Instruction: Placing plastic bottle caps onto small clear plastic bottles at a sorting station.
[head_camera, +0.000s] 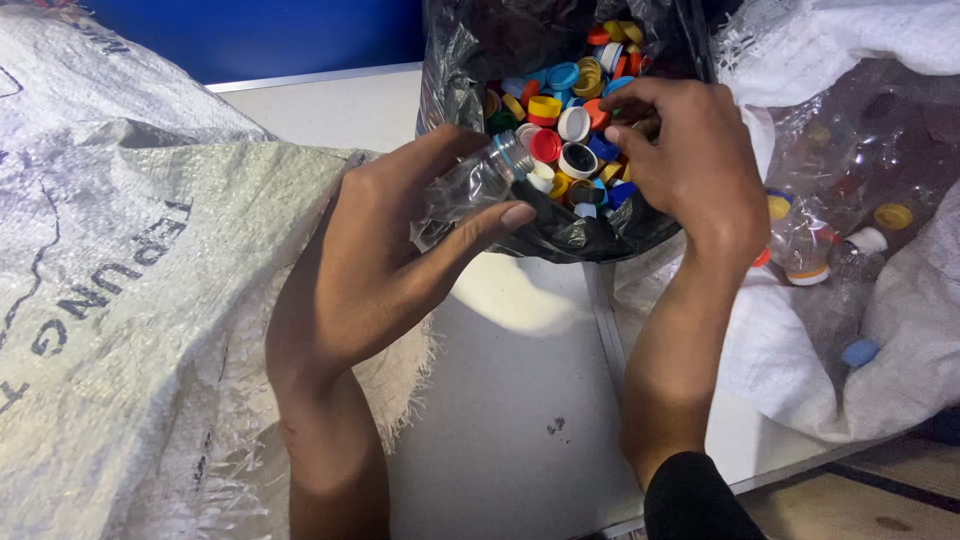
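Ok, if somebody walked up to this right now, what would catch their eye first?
Probably the black plastic bag at top centre, heaped with bottle caps in red, yellow, blue, orange and white. In front of it the left hand grips a crushed clear plastic bottle with no cap on its neck, while the right hand rests over the caps. A white woven sack fills the left side, and capped clear bottles lie at right.

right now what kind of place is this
Likely a plastic-recycling sorting spot: a black bag full of loose coloured bottle caps, a woven sack, and a clear bottle in the left hand.
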